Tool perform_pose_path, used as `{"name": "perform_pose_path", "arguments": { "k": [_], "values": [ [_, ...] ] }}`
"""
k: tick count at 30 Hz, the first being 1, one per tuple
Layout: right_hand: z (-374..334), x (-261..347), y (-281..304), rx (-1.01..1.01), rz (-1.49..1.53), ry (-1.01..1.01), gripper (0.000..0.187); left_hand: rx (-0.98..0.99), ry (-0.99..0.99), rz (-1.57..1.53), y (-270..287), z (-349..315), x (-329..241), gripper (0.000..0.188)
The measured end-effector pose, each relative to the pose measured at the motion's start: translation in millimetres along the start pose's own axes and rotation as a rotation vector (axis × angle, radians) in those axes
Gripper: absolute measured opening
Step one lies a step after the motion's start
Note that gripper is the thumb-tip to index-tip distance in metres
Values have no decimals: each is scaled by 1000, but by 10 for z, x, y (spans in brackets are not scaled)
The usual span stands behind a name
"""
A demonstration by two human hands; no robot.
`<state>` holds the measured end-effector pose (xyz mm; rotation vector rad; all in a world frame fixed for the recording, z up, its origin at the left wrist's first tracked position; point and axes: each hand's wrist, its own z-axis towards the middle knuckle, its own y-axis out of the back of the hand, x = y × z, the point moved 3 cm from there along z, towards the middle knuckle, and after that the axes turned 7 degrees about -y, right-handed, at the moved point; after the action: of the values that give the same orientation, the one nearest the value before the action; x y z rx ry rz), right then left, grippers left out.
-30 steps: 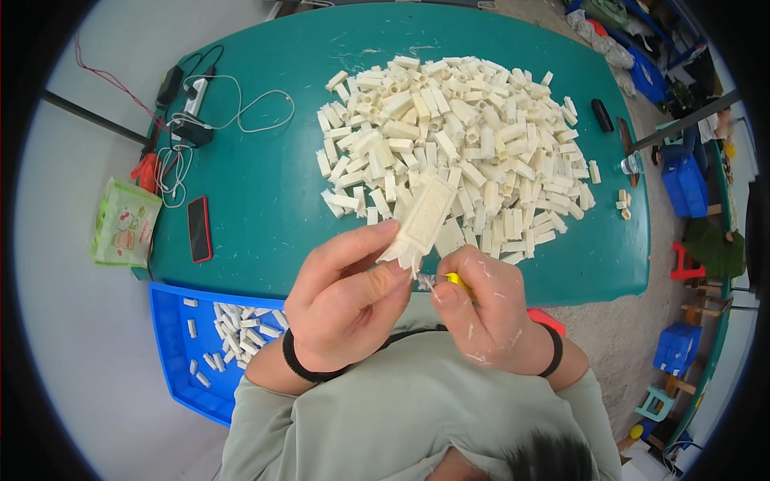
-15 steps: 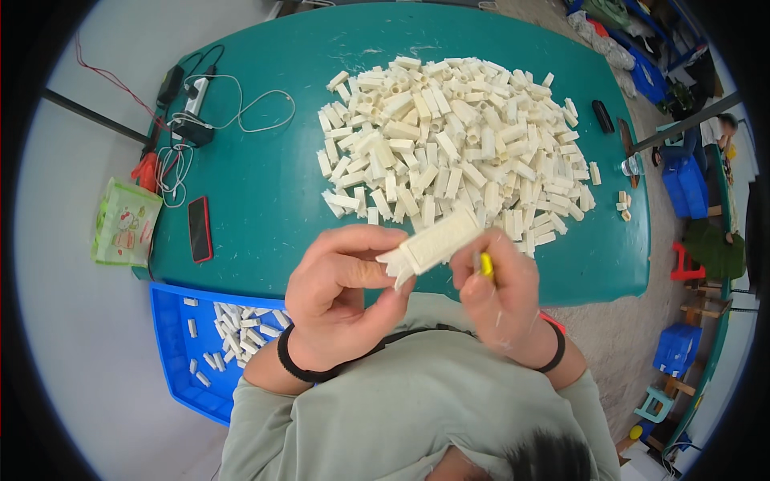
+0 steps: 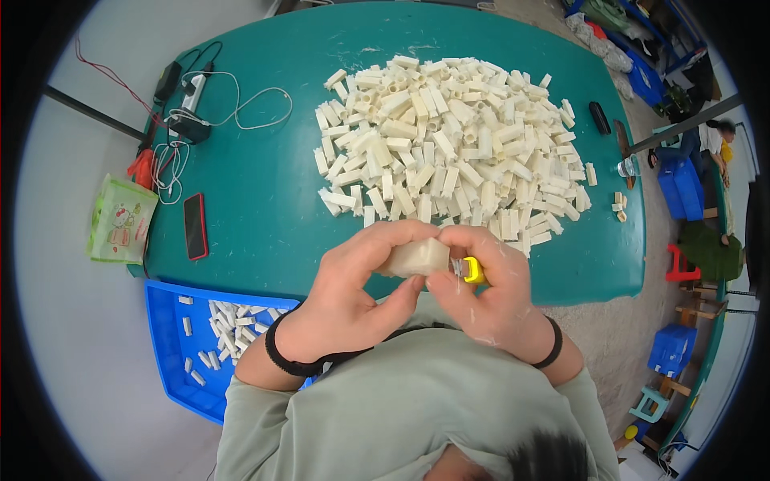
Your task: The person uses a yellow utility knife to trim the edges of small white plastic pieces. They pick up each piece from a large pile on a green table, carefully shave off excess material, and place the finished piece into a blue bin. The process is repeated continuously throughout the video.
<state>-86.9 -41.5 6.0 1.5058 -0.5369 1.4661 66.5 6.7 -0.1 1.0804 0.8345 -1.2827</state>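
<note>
Head view: cream block (image 3: pixel 420 258) now turned, end near yellow tool (image 3: pixel 475 271), likely workable; left hand (image 3: pixel 350 287) clamped on block, right hand (image 3: pixel 499 290) on tool.

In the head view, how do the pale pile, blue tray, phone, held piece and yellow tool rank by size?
1. Pale pile
2. Blue tray, visible part
3. Phone and held piece: too alike to rank
4. Yellow tool, partly covered

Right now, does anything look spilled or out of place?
Pale shavings cling messily to the right hand, and some small cream pieces look stray, lying apart, right of the big pile on the green table.
</note>
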Motion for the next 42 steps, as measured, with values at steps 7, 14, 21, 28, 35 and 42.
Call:
{"name": "perform_pose_path", "arguments": {
  "k": [7,14,21,28,35,42],
  "values": [
    [-66,-4,58,49,-17,-111,22,-239,-180,-76,25,-7,9,36],
    [-44,45,1,20,-80,-38,24,-291,-349,169,46,-29,-12,41],
    [-32,42,12,-2,-130,-9,25,-306,-379,222,35,-9,-23,41],
    [-26,65,21,-7,-157,24,26,-357,-364,199,24,-25,-31,45],
    [-32,71,26,-3,-168,47,27,-353,-374,155,9,-34,-29,45],
    [-38,59,50,-7,-189,27,28,-237,-380,169,-7,-64,-45,44]
  ]
}}
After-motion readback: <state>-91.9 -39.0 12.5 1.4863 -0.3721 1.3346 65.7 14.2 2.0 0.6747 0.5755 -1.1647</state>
